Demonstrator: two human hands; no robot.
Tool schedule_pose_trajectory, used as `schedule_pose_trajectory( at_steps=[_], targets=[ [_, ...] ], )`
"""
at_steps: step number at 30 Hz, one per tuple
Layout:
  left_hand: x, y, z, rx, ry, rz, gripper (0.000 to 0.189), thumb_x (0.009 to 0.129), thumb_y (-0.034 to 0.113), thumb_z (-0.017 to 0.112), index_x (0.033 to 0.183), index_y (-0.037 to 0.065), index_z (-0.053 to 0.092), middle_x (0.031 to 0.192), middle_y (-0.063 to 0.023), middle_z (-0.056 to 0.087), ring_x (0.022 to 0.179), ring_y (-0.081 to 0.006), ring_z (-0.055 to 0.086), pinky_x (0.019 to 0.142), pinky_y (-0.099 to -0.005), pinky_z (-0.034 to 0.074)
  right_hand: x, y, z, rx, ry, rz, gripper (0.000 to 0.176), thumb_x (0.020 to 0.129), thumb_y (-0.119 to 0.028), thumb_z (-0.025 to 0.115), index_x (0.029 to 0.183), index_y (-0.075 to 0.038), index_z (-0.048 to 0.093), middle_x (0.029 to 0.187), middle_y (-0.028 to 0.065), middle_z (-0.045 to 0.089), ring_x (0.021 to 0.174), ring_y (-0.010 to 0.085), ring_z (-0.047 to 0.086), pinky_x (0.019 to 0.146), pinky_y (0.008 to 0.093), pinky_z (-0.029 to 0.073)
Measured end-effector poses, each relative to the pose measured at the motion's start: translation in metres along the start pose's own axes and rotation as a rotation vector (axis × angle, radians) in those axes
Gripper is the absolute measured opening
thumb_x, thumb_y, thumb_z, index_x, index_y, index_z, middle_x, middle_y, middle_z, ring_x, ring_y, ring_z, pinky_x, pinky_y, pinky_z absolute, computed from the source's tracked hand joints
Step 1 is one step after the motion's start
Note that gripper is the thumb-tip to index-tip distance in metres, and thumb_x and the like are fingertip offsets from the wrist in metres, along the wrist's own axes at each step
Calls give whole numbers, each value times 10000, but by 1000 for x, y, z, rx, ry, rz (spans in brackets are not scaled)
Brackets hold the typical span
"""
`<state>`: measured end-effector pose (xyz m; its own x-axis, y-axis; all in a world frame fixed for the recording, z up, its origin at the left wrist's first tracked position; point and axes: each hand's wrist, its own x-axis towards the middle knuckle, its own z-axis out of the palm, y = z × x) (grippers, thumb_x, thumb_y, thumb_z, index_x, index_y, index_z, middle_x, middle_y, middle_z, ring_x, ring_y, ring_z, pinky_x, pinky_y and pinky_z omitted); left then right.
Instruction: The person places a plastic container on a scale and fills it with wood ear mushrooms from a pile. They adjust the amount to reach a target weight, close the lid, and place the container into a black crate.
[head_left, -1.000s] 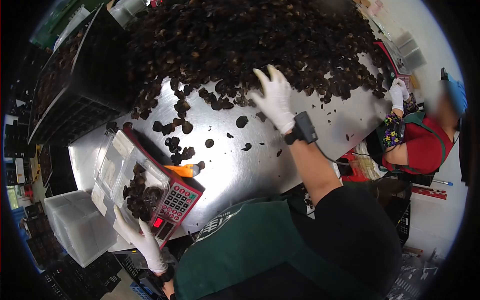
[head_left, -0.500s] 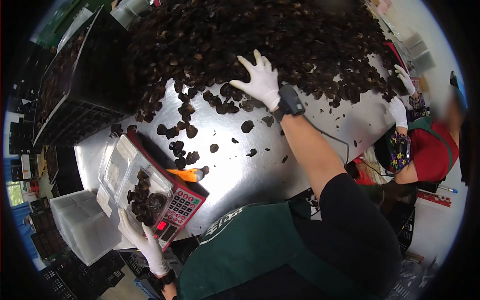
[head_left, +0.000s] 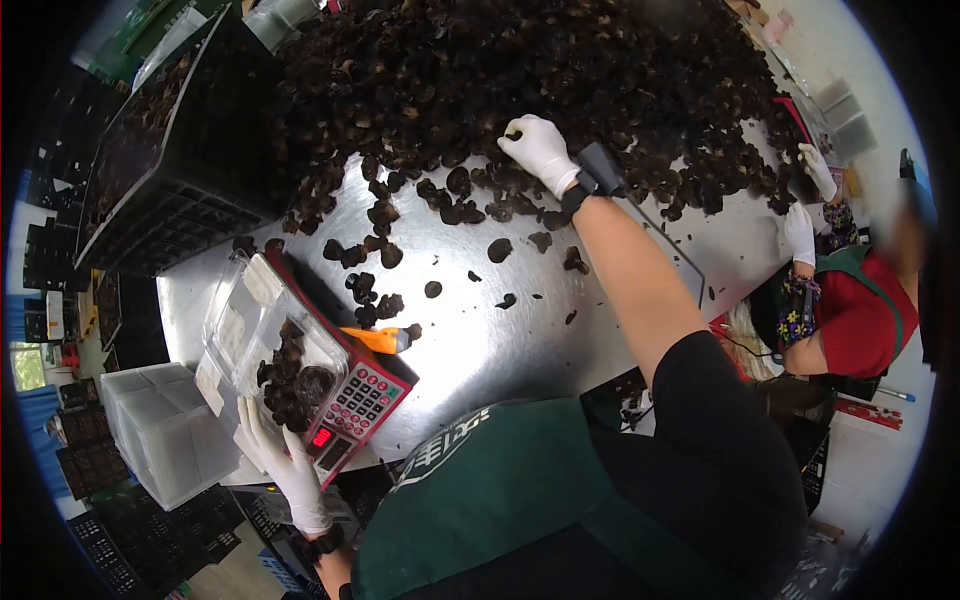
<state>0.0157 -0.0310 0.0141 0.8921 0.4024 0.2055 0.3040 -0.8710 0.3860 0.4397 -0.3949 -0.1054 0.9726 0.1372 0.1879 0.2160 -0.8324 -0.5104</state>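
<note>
My right hand [head_left: 541, 152], in a white glove, is closed at the near edge of a big heap of dark wood ear mushrooms [head_left: 430, 75]. A bit of dark mushroom shows between its curled fingers. At the lower left my left hand [head_left: 285, 465], also gloved, has its fingers stretched out and the thumb apart. It rests at the near edge of a clear plastic box [head_left: 325, 345] with its lid open. Several wood ear mushrooms [head_left: 295, 390] lie inside. Under the box is a red weighing scale [head_left: 365, 400] with a keypad and lit red digits.
Loose mushrooms are scattered over the metal table [head_left: 470, 350]. An orange-handled tool [head_left: 375, 340] lies beside the scale. Stacked clear boxes [head_left: 170, 430] stand at the left, below a large black crate [head_left: 190, 150]. A co-worker in a red top [head_left: 870, 315] works at the right.
My right hand has gone from spread fingers to a closed grip on a mushroom, shifting slightly right. My left hand stays by the box.
</note>
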Motion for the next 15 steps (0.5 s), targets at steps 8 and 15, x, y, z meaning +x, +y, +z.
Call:
schedule_pose_trajectory(
  at_steps=[8,15],
  targets=[
    [-1,-4,1,-21,9,15,580,925,76,509,1481,-4,365,1552,-224,321,1432,-375,317,1184,-447,235,-22,-20,-71,1134,-384,489,178,889,-247,714,969,-89,720,859,22,696,673,95,606,460,250,358],
    [1,-4,-2,-36,-10,-14,621,873,15,530,1474,-4,375,1537,-237,332,1430,-385,320,1183,-441,243,-40,-33,-54,1856,-673,567,174,948,-221,655,1066,-99,693,1066,78,715,826,191,652,463,229,360]
  ],
)
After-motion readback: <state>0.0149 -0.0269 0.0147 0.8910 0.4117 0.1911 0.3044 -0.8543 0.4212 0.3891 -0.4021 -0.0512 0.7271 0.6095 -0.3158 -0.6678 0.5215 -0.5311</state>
